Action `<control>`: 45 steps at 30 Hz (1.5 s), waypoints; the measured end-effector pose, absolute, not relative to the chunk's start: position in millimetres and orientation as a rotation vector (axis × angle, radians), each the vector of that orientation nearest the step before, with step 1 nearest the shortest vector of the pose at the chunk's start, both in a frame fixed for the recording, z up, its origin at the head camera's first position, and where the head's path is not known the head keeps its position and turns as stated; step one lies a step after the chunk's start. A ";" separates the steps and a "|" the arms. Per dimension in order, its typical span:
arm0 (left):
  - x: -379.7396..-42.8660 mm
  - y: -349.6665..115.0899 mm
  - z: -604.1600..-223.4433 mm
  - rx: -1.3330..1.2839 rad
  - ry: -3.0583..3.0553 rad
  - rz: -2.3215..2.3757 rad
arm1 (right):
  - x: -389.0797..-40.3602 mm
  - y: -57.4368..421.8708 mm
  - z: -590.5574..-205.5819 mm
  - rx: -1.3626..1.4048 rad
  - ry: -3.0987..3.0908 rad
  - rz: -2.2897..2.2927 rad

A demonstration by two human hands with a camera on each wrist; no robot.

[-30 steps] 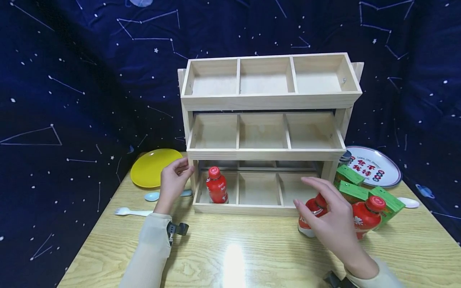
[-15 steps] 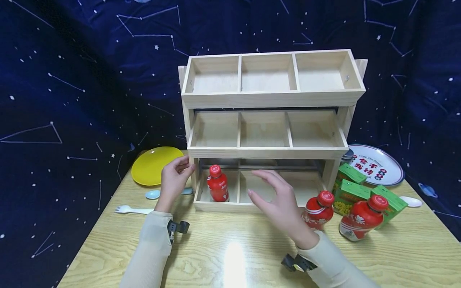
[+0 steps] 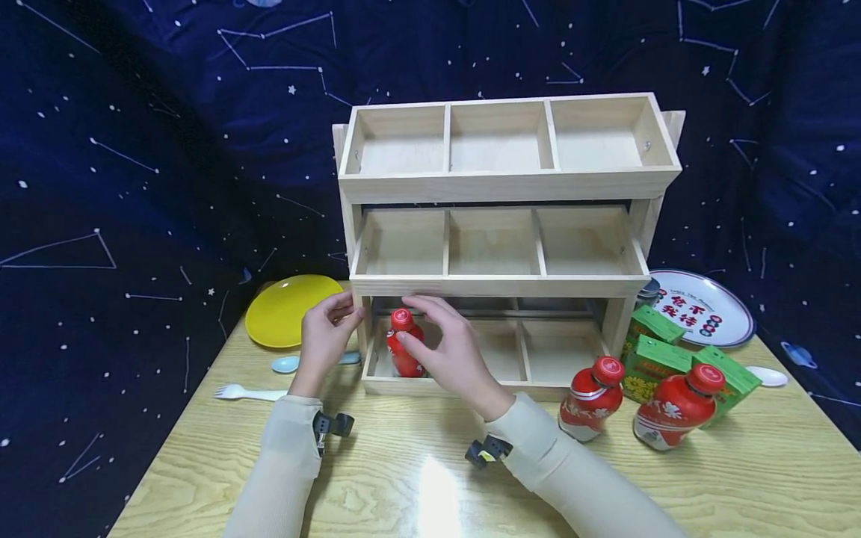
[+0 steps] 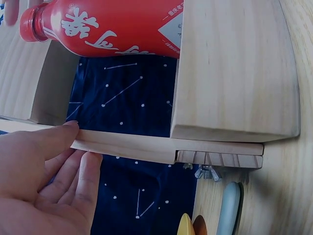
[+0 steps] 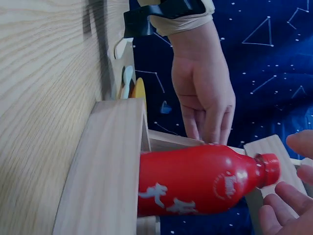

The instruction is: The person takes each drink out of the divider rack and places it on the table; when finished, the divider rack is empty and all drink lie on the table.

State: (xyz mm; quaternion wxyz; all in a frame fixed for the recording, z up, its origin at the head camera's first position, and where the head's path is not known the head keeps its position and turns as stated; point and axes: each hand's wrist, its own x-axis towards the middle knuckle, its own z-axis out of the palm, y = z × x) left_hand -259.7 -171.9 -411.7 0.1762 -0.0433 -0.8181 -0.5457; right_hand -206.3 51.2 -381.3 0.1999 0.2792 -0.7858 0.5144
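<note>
A red bottle [image 3: 400,345] stands upright in the bottom-left compartment of the wooden shelf [image 3: 501,287]. My left hand [image 3: 326,338] pinches the left side post [image 4: 129,146] of the shelf, thumb on one face and fingers on the other. Beside the bottle is my right hand [image 3: 456,357], its thumb and fingers spread around the cap end. The right wrist view shows the fingertips [image 5: 286,196] close to the cap and apart from it.
Two more red bottles [image 3: 592,400] stand on the table at right, next to several green boxes [image 3: 655,368] and a white printed plate [image 3: 699,310]. At left lie a yellow plate [image 3: 285,310], a blue spoon [image 3: 285,365] and a white fork [image 3: 245,393].
My right hand has moved left from the two bottles at right to the bottle in the shelf. The left hand stays on the post.
</note>
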 end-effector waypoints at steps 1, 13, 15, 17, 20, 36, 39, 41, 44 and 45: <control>-259.8 -171.9 -411.6 -0.123 -2.315 -1.543 | -208.6 47.7 -381.9 0.787 -2.205 1.433; -259.5 -170.1 -409.5 -0.127 -2.321 -1.539 | -222.2 34.8 -395.9 0.684 -2.290 1.585; -259.7 -169.8 -409.4 -0.133 -2.318 -1.540 | -223.1 36.4 -396.5 0.672 -2.244 1.636; -259.5 -169.6 -409.2 -0.136 -2.313 -1.543 | -222.4 38.8 -396.2 0.660 -2.192 1.683; -259.4 -169.5 -409.0 -0.144 -2.313 -1.543 | -217.7 43.4 -393.0 0.647 -2.127 1.702; -259.6 -171.5 -409.6 -0.168 -2.285 -1.544 | -174.2 83.8 -351.0 0.736 -2.028 1.534; -260.6 -171.3 -411.1 -0.169 -2.280 -1.549 | -163.5 99.1 -354.8 0.729 -2.035 1.529; -260.5 -171.2 -411.7 -0.164 -2.286 -1.546 | -157.0 109.8 -358.8 0.723 -2.035 1.538; -259.5 -171.5 -412.0 -0.148 -2.297 -1.537 | -147.7 125.1 -364.0 0.705 -2.051 1.538; -259.2 -171.7 -412.2 -0.144 -2.299 -1.535 | -144.7 130.2 -365.5 0.690 -2.065 1.543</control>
